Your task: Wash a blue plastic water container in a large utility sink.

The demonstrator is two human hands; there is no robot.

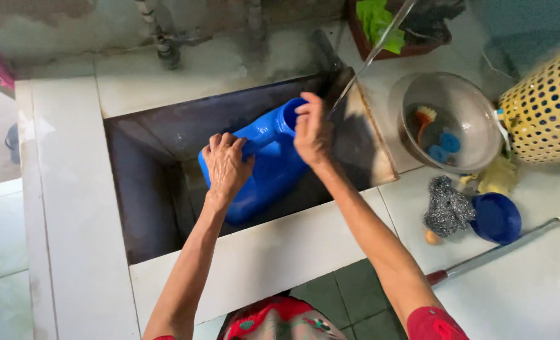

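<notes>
The blue jug (pixel 264 167) lay tilted in the dark sink (pixel 148 189), mouth up so the thin water stream could hit it. Left hand (pixel 226 165) gripped its handle, right hand (pixel 311 132) closed around the neck to steady it. Right of the jug on the tabletop (pixel 532 283): a glass bowl (pixel 450 119), steel scrubber (pixel 447 211), blue lid (pixel 496 218), yellow basket (pixel 547 107).

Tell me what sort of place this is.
Probably a home wash area or simple kitchen. A deep sink basin is set in a white tiled counter with a tap pipe behind. The hands tilt a blue jug over it; a steel scourer lies nearby.
</notes>
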